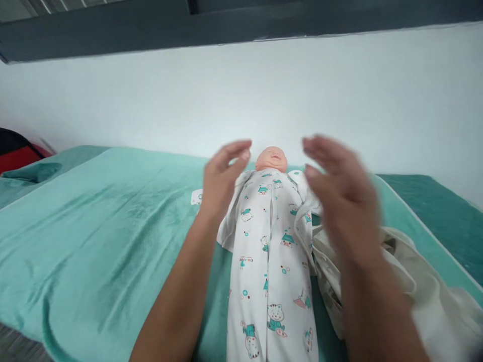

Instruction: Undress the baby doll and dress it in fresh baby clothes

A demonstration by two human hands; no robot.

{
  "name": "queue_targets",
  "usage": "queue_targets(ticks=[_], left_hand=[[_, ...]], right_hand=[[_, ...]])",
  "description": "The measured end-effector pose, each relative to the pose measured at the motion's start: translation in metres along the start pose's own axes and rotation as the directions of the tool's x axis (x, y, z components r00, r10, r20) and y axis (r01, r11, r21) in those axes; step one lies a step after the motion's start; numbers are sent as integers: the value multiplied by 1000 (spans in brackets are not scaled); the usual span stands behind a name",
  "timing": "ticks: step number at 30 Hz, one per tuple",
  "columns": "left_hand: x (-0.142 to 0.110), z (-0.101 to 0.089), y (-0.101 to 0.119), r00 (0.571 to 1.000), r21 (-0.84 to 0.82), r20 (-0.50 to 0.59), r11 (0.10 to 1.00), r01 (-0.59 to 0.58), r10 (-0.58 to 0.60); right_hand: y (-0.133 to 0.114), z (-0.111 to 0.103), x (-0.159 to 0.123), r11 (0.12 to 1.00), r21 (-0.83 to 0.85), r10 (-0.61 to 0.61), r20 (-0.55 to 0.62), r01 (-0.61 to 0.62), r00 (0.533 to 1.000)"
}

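Observation:
A baby doll (271, 160) lies on its back, its head toward the wall. White baby clothing (277, 281) printed with small bears and teal houses covers it from the neck down. My left hand (225, 173) hovers beside the doll's head on the left, thumb and fingers apart, holding nothing. On the other side, my right hand (339, 188) is raised above the sleeve, blurred by motion, with a gap between thumb and fingers and nothing between them. Part of the right sleeve is hidden behind my right hand and forearm.
A teal blanket (113, 226) with wrinkles spreads under the doll. Crumpled beige cloth (400, 271) lies to the right, partly behind my right forearm. A white wall (151, 100) rises at the back below a dark ledge (241, 25). Something red and black (17, 151) stands at the far left.

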State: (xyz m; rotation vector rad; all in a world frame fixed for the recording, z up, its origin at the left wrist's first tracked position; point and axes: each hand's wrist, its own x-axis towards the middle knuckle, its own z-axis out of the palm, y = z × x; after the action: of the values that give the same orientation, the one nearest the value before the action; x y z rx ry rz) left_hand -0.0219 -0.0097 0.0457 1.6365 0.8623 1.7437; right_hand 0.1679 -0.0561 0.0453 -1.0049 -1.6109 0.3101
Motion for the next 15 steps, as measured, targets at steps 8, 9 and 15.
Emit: queue_targets(ticks=[8,9,15], left_hand=[[-11,-4,-102,967,613,209,790,-14,-145],[-12,-6,-104,965,651,209,759,-17,-158],[-17,-12,-101,954,834,175,552,-11,-245]], right_hand=[[81,17,-10,923,-27,384,60,-383,921],[85,14,-12,910,-22,415,11,-414,910],[93,-1,-23,830,-244,465,-194,-502,864]])
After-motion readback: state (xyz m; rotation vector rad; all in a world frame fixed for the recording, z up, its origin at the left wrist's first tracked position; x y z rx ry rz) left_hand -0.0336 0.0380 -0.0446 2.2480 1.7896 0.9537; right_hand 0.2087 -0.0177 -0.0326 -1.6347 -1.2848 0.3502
